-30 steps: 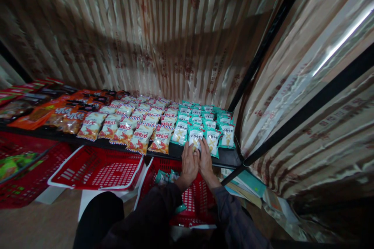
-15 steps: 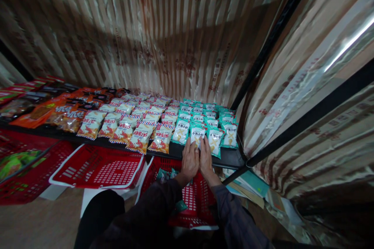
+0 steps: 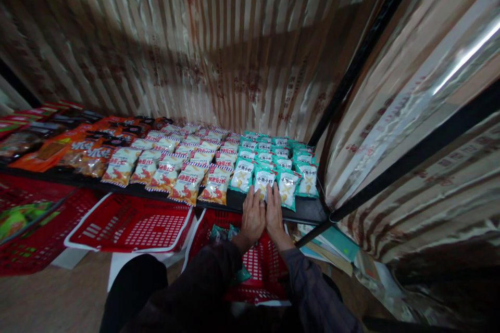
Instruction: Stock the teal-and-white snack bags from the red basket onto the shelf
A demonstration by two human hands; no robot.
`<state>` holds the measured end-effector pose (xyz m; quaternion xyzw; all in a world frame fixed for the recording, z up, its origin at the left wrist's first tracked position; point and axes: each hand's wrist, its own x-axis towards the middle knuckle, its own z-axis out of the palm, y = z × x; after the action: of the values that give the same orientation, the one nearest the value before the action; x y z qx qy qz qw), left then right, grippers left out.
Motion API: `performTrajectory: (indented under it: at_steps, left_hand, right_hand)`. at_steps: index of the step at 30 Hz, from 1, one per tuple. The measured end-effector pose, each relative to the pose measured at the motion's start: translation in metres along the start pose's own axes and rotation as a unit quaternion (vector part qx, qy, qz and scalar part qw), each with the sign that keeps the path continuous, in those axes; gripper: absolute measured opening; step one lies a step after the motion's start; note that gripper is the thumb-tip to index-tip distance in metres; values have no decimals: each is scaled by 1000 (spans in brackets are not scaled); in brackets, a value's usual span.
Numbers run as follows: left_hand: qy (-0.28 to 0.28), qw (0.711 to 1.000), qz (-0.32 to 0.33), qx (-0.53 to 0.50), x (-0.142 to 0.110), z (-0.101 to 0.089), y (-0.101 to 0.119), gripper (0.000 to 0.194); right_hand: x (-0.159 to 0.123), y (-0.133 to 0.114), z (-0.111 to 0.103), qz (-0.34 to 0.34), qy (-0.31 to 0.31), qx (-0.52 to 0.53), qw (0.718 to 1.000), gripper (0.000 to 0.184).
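My left hand (image 3: 253, 216) and my right hand (image 3: 274, 213) lie side by side at the front edge of the black shelf (image 3: 308, 212). Both rest with fingers stretched flat on the lower end of a teal snack packet (image 3: 263, 180). That packet heads the middle row of teal packets (image 3: 273, 156) at the shelf's right end. To the left lie rows of red-and-white shrimp snack packets (image 3: 187, 166).
Orange and dark packets (image 3: 78, 148) fill the shelf's left part. Red baskets stand on the floor below: one under my arms (image 3: 265, 270) with a few teal packets, one empty (image 3: 133, 223), another at far left (image 3: 35, 223). A black frame post (image 3: 351, 73) and flat papers (image 3: 332, 250) are at right.
Both hands have stayed together on the front teal packet, which has slid slightly deeper onto the shelf. The camera shifted a little.
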<state>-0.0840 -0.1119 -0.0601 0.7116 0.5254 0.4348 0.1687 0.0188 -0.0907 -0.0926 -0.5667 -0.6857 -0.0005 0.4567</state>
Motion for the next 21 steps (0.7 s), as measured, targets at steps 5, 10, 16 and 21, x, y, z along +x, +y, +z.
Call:
performTrajectory:
  at_steps: [5, 10, 16, 21]
  left_hand:
    - [1, 1000, -11, -6, -2, -1, 2, 50]
    - [0, 1000, -13, -15, -5, 0, 1, 50]
    - [0, 999, -29, -36, -6, 5, 0, 52]
    - [-8, 998, -34, -55, -3, 10, 0, 53]
  right_hand:
    - [1, -4, -2, 10, 6, -2, 1000, 58]
    - [-4, -4, -6, 10, -3, 2, 1000, 58]
    - [-2, -1, -5, -2, -12, -2, 1000, 59]
    - [8, 1, -5, -20, -3, -2, 1000, 59]
